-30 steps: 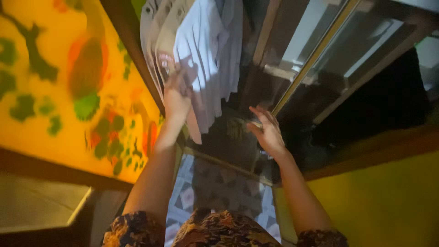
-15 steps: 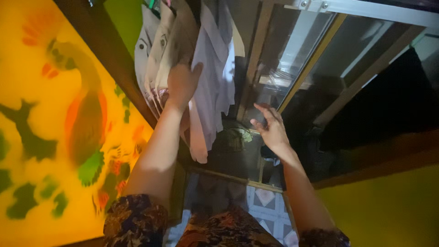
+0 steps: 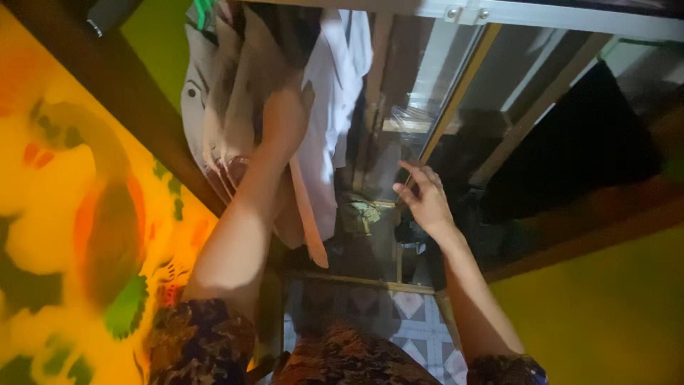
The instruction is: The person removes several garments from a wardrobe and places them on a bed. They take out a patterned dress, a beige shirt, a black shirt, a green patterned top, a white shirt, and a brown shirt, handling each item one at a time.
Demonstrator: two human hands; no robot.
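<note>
I look into an open wardrobe. My left hand (image 3: 283, 121) reaches up among several hanging garments and presses against a beige garment (image 3: 221, 107), next to a white shirt (image 3: 335, 107). Whether its fingers grip the cloth is hidden from me. My right hand (image 3: 427, 199) is held lower, fingers apart, holding nothing, in front of the glass sliding door (image 3: 456, 93) with its gold-coloured frame edge.
A yellow wardrobe panel (image 3: 64, 214) painted with green and orange shapes fills the left. A yellow wall (image 3: 605, 306) is at the lower right. Patterned floor tiles (image 3: 406, 314) show below. A dark bundle (image 3: 356, 214) lies on the wardrobe bottom.
My left hand has moved further up into the hanging clothes. The view has tilted upward. My right hand has stayed near the door edge.
</note>
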